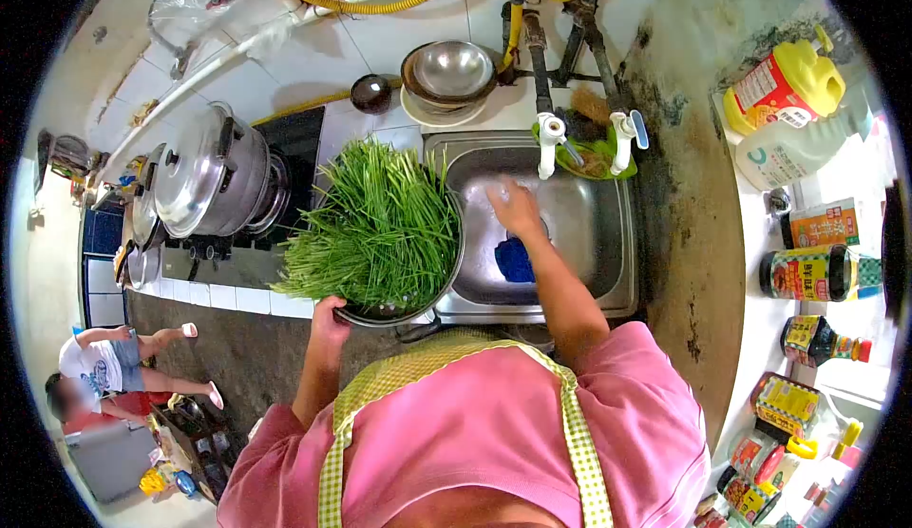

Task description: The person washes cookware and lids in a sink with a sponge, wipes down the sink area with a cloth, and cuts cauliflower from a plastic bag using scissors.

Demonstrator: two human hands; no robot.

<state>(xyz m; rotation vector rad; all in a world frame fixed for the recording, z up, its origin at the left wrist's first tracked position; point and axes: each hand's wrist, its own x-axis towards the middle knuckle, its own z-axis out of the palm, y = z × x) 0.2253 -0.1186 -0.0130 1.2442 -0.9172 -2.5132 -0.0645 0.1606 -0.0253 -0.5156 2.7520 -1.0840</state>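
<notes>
A large metal basin [399, 317] heaped with long green stalks [375, 229] rests at the left edge of the steel sink [622, 233]. My left hand [330, 321] grips the basin's rim at its lower left. Over the sink, just right of the stalks, my right hand [514, 207] is raised with its fingers apart and nothing in them; the fingertips are slightly blurred. A dark blue cloth [514, 259] lies in the sink below that hand.
Two white taps [549, 145] reach over the sink's back edge. Stacked bowls [452, 72] stand behind it. A big steel pot [204, 176] sits on the stove at left. Bottles [807, 273] line the right sill. Another person [104, 364] is at far left.
</notes>
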